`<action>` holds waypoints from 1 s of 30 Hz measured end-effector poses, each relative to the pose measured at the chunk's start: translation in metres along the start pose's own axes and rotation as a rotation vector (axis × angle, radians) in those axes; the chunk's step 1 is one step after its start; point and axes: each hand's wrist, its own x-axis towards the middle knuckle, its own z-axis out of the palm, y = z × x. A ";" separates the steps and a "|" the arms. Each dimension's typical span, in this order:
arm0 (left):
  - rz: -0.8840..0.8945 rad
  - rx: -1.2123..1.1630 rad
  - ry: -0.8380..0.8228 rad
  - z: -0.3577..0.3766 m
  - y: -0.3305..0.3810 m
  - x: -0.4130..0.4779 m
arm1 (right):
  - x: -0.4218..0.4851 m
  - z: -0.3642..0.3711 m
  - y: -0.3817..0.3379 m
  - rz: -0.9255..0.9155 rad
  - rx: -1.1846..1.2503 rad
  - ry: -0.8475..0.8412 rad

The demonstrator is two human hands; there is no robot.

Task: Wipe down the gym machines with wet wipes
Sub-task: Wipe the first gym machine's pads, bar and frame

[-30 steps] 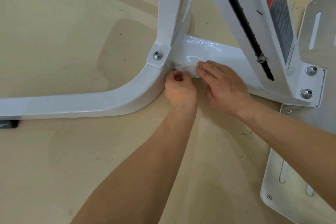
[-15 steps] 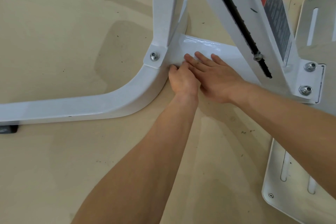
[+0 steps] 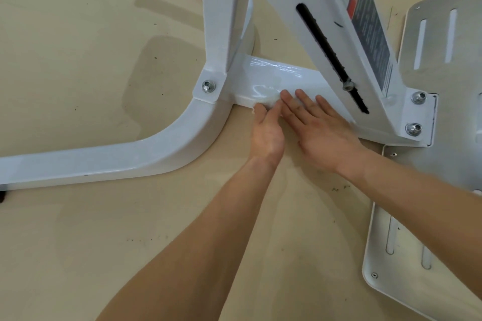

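The white gym machine frame has a curved base tube (image 3: 146,156) and a glossy cross bar (image 3: 263,73) lying on the floor. A bunched white wet wipe (image 3: 267,99) sits on the cross bar's near edge. My left hand (image 3: 266,133) holds the wipe between thumb and fingers and presses it against that edge. Just to its right, my right hand (image 3: 320,128) lies flat on the bar with straight fingers, its fingertips touching the wipe. Wet streaks shine on the bar's top.
A white upright post (image 3: 221,21) is bolted to the base left of the hands. A slanted column (image 3: 320,34) with a black slot and a warning label rises on the right. Grey slotted floor plates (image 3: 443,55) lie at the right edge, on a beige floor (image 3: 78,242).
My left hand has uncurled from a fist and pushed the wipe up onto the bar's edge. My right hand stays flat beside it, shifted slightly along the bar.
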 end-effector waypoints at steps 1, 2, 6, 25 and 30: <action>0.012 -0.008 0.048 -0.004 0.006 0.004 | 0.009 -0.002 -0.005 -0.016 -0.012 -0.018; 0.020 -0.016 0.082 -0.009 0.011 0.007 | 0.019 -0.005 -0.011 -0.029 -0.030 -0.032; 0.010 -0.001 0.115 -0.012 0.018 0.011 | 0.044 -0.014 -0.023 -0.028 -0.076 -0.029; -0.156 -0.069 0.266 0.028 0.007 -0.002 | -0.060 0.018 -0.031 0.369 0.568 0.275; -0.143 -0.079 0.247 0.025 -0.002 0.000 | -0.026 0.002 -0.035 0.757 1.273 0.256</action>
